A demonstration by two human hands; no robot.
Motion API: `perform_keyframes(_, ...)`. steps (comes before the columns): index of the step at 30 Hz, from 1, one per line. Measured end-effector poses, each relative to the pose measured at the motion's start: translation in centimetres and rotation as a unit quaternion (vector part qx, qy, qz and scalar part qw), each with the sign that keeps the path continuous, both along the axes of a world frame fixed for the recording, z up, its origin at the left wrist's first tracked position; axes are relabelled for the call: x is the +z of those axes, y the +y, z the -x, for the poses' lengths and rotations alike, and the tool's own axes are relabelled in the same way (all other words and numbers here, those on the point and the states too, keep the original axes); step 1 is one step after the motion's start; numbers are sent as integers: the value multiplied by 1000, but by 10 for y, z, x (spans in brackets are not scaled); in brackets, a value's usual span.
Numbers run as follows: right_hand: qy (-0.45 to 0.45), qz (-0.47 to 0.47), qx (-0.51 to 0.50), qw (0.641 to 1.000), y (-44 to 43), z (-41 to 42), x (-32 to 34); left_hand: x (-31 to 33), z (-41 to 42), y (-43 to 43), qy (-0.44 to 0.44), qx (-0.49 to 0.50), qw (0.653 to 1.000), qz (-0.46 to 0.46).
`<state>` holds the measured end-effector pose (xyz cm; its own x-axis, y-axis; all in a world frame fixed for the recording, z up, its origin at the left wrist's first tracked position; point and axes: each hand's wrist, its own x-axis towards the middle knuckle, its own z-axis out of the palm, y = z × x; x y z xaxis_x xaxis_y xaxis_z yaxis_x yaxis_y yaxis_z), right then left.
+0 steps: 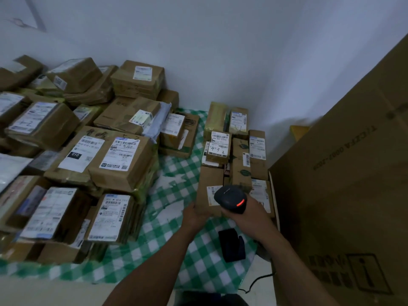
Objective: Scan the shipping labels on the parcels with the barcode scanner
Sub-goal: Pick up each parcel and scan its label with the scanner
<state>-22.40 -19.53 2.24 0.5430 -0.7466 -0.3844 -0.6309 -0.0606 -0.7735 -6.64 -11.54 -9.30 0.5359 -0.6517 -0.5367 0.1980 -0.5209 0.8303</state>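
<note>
My right hand (247,214) grips a black barcode scanner (230,198) with a red light glowing on its back. The scanner's head hangs just over the white label (212,194) of a brown cardboard parcel (208,186). My left hand (196,214) holds that parcel at its near left corner. The parcel lies at the near end of a small group of labelled parcels (234,146) on the green checked cloth (176,195).
A big heap of labelled brown parcels (88,155) fills the left half of the cloth. A tall cardboard carton (344,195) stands close on the right. A black scanner cradle (231,245) sits on the cloth under my right wrist, its cable trailing toward me. White walls close the corner behind.
</note>
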Motion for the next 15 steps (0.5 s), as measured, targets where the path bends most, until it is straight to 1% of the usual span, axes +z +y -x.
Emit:
perform_keyframes(2,-9,-5,15,1000,4,-3,2,7,-2,8,-73,-10,997,-10)
perform_keyframes(4,-28,-15,26,999,9,-7,5,12,-5,22,-143,0,989,-26)
perform_keyframes(7,-67,-23,46,996,18,-14,13,34,-8,50,-201,28,979,-12)
perform_keyframes(9,-80,-30,71,994,25,-23,19,62,-13,67,-242,57,969,12)
perform_keyframes(11,-88,-36,82,992,31,-34,25,88,-25,81,-311,72,947,30)
perform_keyframes(13,-90,-35,89,991,35,-45,30,113,-39,92,-385,67,920,20)
perform_keyframes(15,-87,-30,92,992,40,-54,35,137,-56,99,-421,73,904,-1)
